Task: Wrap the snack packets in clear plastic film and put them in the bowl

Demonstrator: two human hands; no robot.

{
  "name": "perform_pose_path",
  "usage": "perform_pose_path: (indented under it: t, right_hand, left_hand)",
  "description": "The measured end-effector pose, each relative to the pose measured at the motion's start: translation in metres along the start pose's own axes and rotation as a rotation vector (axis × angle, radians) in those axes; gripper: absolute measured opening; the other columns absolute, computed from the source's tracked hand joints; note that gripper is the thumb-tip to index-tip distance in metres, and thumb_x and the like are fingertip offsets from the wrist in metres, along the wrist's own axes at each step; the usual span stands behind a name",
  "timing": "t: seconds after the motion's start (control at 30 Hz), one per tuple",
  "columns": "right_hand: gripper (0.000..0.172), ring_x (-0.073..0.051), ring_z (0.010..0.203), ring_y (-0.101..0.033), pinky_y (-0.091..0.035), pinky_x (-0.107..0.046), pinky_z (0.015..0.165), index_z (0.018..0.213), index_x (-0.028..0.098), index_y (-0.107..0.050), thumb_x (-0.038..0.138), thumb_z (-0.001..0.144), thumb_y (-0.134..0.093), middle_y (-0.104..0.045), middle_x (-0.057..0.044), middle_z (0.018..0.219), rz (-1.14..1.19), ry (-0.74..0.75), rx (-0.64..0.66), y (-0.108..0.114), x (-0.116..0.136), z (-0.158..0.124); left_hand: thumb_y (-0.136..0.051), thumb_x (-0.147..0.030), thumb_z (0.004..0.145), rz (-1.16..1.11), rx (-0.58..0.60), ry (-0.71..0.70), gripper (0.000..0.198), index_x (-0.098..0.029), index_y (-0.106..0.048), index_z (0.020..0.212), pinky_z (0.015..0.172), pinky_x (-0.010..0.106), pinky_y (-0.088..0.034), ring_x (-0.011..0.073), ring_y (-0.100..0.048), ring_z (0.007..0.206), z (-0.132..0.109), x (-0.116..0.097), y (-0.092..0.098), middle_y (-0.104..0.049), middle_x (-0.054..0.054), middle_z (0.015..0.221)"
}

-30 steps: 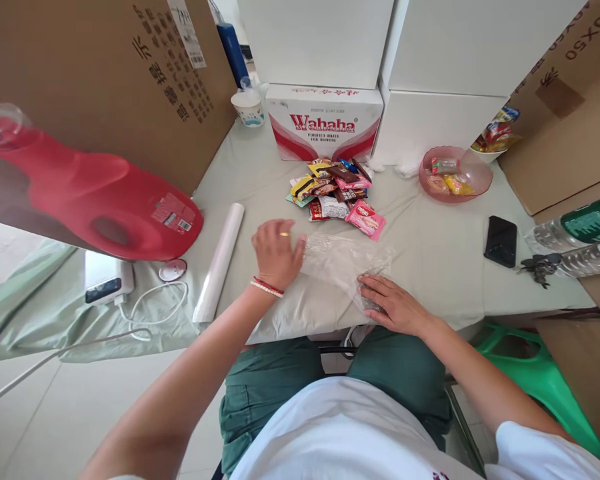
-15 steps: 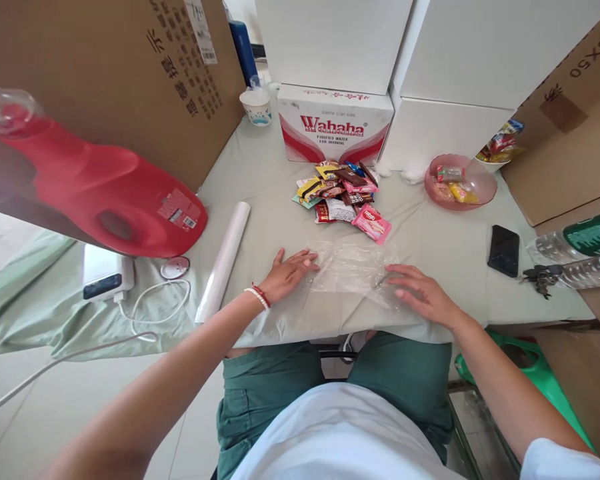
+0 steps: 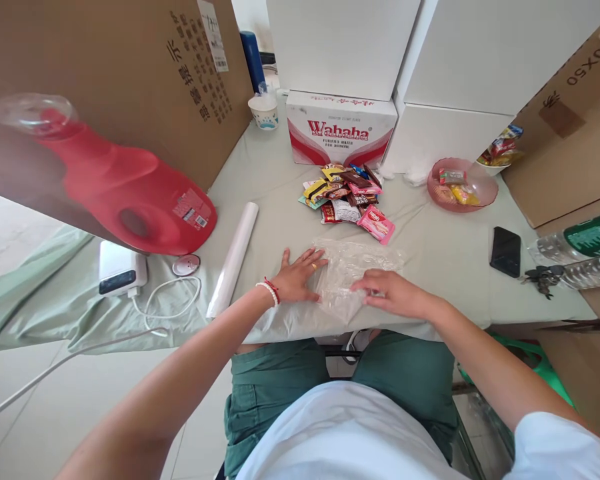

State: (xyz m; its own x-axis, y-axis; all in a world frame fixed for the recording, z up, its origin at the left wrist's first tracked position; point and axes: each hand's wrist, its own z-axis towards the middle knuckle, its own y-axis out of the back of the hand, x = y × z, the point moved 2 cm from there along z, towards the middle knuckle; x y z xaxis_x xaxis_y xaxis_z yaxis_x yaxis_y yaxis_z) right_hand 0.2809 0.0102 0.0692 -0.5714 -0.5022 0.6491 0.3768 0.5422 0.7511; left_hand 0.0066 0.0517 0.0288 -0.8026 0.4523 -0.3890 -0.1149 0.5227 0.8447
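Note:
A thin clear plastic bag, crumpled, lies on the cloth near the table's front edge. My left hand, with a ring and bracelets, rests flat with fingers spread at the bag's left edge. Over the bag's right half, my right hand has its fingers bent and pinching the plastic; the exact contact is partly hidden. Beyond the bag sits a pile of wrapped snacks, with a pink packet at its near right. A white roll lies to the left of my left hand.
At left stand a red jug and a white power bank with a cable. A Wahaha carton is at the back. Right are a pink bowl of snacks, a phone, keys and plastic bottles.
My right hand has moved left from the bag's right edge onto its middle, its fingers bending. The bag looks more crumpled, its lower edge nearer me. My left hand stays at the left edge.

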Motion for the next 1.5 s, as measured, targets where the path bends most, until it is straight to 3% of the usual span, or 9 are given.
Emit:
perform_pose_path:
  t: [0.17, 0.3, 0.5, 0.73, 0.93, 1.03, 1.2, 1.3, 1.5]
  right_hand:
    - [0.037, -0.024, 0.098, -0.062, -0.052, -0.039, 0.089, 0.119, 0.022, -0.078, 0.022, 0.107, -0.043, -0.070, -0.013, 0.104, -0.252, 0.064, 0.126, -0.022, 0.004, -0.059]
    - [0.033, -0.024, 0.112, -0.067, -0.055, -0.039, 0.099, 0.130, 0.025, -0.075, 0.033, 0.106, -0.054, -0.072, -0.011, 0.125, -0.086, 0.005, 0.165, 0.012, -0.001, -0.100]
    - [0.032, -0.022, 0.101, -0.068, -0.055, -0.036, 0.091, 0.125, 0.025, -0.078, 0.028, 0.105, -0.052, -0.074, -0.010, 0.109, -0.220, 0.026, -0.205, 0.081, 0.007, -0.054]
    - [0.030, -0.027, 0.119, -0.061, -0.053, -0.041, 0.101, 0.124, 0.024, -0.078, 0.020, 0.098, -0.065, -0.073, -0.009, 0.128, -0.325, 0.338, 0.103, -0.033, 0.019, 0.049]
    - [0.031, -0.027, 0.139, -0.055, -0.044, -0.046, 0.120, 0.130, 0.018, -0.075, 0.026, 0.102, -0.064, -0.064, -0.012, 0.149, -0.198, 0.344, -0.043, -0.088, 0.021, 0.052]
    - [0.033, -0.027, 0.138, -0.057, -0.042, -0.047, 0.122, 0.132, 0.018, -0.074, 0.025, 0.100, -0.067, -0.066, -0.013, 0.146, -0.168, 0.312, -0.061, -0.092, 0.025, 0.047]
    - [0.032, -0.024, 0.128, -0.064, -0.050, -0.039, 0.111, 0.125, 0.018, -0.076, 0.037, 0.106, -0.058, -0.075, -0.011, 0.128, -0.075, 0.258, -0.011, -0.047, 0.030, 0.038]
    - [0.036, -0.024, 0.114, -0.067, -0.053, -0.039, 0.102, 0.126, 0.020, -0.075, 0.034, 0.109, -0.046, -0.076, -0.010, 0.121, -0.168, -0.030, -0.225, 0.013, 0.010, 0.059]
    - [0.049, -0.041, 0.144, -0.036, -0.037, -0.056, 0.116, 0.139, 0.012, -0.062, 0.027, 0.094, -0.070, -0.056, -0.022, 0.147, -0.590, -0.373, -0.377, 0.067, -0.037, 0.141]
  left_hand:
    - [-0.081, -0.052, 0.074, -0.051, -0.035, 0.019, 0.112, -0.032, -0.024, 0.168, 0.122, 0.079, 0.007, 0.0380, -0.006, 0.166, 0.002, 0.014, -0.001, -0.010, 0.013, 0.179]
    - [-0.082, -0.051, 0.072, -0.046, -0.033, 0.014, 0.118, -0.031, -0.019, 0.169, 0.122, 0.079, 0.008, 0.0391, -0.003, 0.166, 0.004, 0.017, -0.003, -0.008, 0.014, 0.179]
    - [-0.075, -0.057, 0.079, -0.071, -0.032, 0.014, 0.106, -0.032, -0.025, 0.168, 0.120, 0.080, 0.008, 0.0394, -0.003, 0.166, 0.004, 0.016, -0.001, -0.007, 0.013, 0.179]
    - [-0.052, -0.030, 0.091, -0.175, -0.140, 0.119, 0.053, -0.038, -0.063, 0.142, 0.126, 0.075, -0.007, 0.0307, -0.014, 0.166, 0.009, 0.016, 0.008, -0.029, -0.001, 0.175]
    - [-0.056, -0.026, 0.094, 0.065, -0.721, 0.247, 0.034, -0.021, -0.076, 0.121, 0.131, 0.065, -0.014, 0.0352, -0.029, 0.161, -0.012, -0.028, 0.014, -0.050, 0.013, 0.163]
    - [-0.043, -0.030, 0.104, 0.087, -0.723, 0.156, 0.039, -0.020, -0.075, 0.124, 0.132, 0.058, -0.020, 0.0290, -0.044, 0.153, -0.015, -0.044, -0.002, -0.063, 0.013, 0.151]
    - [-0.032, -0.045, 0.108, 0.101, -0.512, 0.265, 0.057, -0.023, -0.049, 0.158, 0.126, 0.077, -0.007, 0.0336, -0.037, 0.157, -0.005, -0.024, -0.033, -0.040, 0.015, 0.169]
    - [-0.030, -0.058, 0.106, 0.148, -0.476, 0.259, 0.069, -0.022, -0.037, 0.165, 0.124, 0.080, 0.001, 0.0355, -0.025, 0.162, -0.002, -0.016, -0.041, -0.025, 0.014, 0.175]
    - [-0.032, -0.070, 0.102, 0.110, -0.451, 0.244, 0.080, -0.024, -0.031, 0.168, 0.123, 0.081, 0.004, 0.0402, -0.020, 0.163, -0.002, -0.017, -0.040, -0.020, 0.016, 0.176]
